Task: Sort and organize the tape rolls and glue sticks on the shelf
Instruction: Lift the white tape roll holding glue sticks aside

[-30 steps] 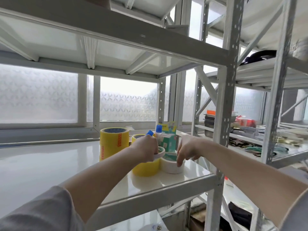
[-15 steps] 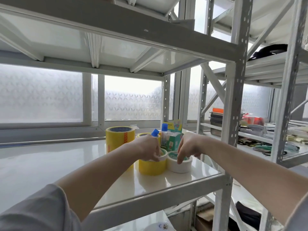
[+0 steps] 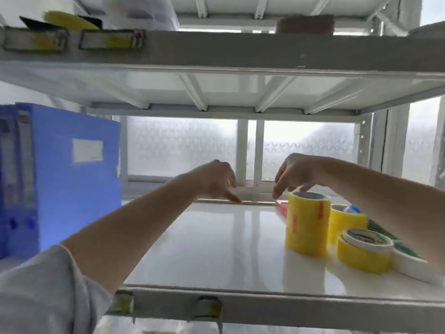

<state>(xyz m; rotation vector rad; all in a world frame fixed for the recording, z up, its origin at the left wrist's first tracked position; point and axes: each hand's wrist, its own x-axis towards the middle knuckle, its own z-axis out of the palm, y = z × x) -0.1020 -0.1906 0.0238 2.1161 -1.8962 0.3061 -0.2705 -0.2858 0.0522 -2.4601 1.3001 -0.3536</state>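
Both hands have left the blurred yellow tape rolls (image 3: 307,222).

1. Single head cam, close in, facing the white shelf (image 3: 216,237) head-on toward the frosted window (image 3: 183,145).
2. Sits low: upper shelf's underside (image 3: 240,90) overhead, front edge at bottom.
3. No second view.

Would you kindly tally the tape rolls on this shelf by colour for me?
Yellow tape stacks or rolls: 3 — tall stack, rear roll, front roll
White tape rolls: 2 — upper roll, right roll
Total: 5
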